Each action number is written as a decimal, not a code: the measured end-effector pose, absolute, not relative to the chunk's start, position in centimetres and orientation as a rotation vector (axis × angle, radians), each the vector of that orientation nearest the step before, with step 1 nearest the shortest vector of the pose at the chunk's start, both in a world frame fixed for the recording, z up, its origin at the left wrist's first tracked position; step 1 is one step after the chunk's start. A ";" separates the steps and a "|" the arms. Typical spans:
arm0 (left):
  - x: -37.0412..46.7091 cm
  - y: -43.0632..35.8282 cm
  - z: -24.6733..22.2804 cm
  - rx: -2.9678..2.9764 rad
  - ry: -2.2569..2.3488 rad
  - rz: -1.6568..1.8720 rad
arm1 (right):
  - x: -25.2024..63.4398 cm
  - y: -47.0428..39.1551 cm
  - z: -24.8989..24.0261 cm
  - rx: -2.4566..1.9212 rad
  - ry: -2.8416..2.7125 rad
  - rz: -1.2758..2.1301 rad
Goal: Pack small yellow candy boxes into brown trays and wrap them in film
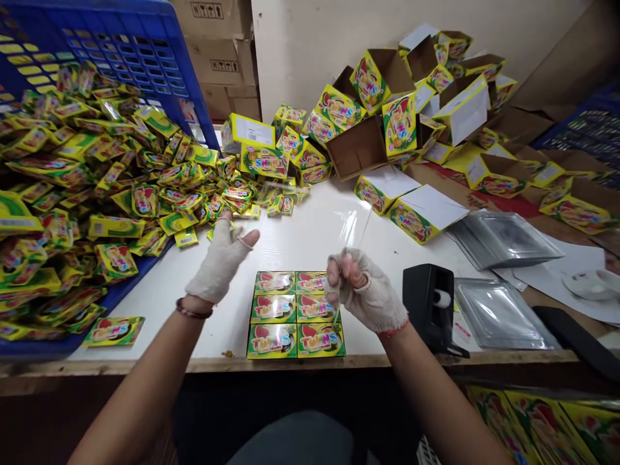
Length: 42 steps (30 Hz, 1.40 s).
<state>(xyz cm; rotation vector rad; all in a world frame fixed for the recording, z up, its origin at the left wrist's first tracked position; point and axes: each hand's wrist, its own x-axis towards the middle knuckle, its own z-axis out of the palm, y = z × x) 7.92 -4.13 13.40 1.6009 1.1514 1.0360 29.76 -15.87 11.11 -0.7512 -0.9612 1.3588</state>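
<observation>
My left hand [220, 258], in a fingerless white glove, is over the white table beside the heap of small candy packs [145, 200]; its thumb stands apart from the fingers and nothing shows in it. My right hand [363, 284], gloved the same way, pinches a clear plastic piece [349, 226] that rises from its fingertips. That hand is just over the right side of a box of Twins packs [296, 316], arranged in two columns and three rows near the table's front edge. A black tape dispenser [427, 307] stands right of my right hand.
A blue crate [130, 45] lies tipped at the left, spilling packs onto the table [310, 232]. Open display boxes [358, 148] are piled at the back right. Clear plastic trays [508, 239] are stacked on the right, and cartons [220, 58] stand behind.
</observation>
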 end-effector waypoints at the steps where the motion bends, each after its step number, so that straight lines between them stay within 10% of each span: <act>1: 7.3 -3.6 13.1 1.379 1.122 0.955 | 30.0 -16.0 10.4 -0.780 -0.890 1.431; 17: 6.0 -6.7 10.8 1.080 1.031 1.137 | 31.0 -16.9 7.9 -1.039 -0.812 1.379; 27: 5.0 -8.5 9.0 2.377 1.559 0.445 | 32.9 -16.3 5.2 -1.502 -0.734 1.441; 42: 16.7 -6.4 6.7 2.946 0.508 -0.004 | 31.8 -21.2 4.1 -1.513 -0.747 1.543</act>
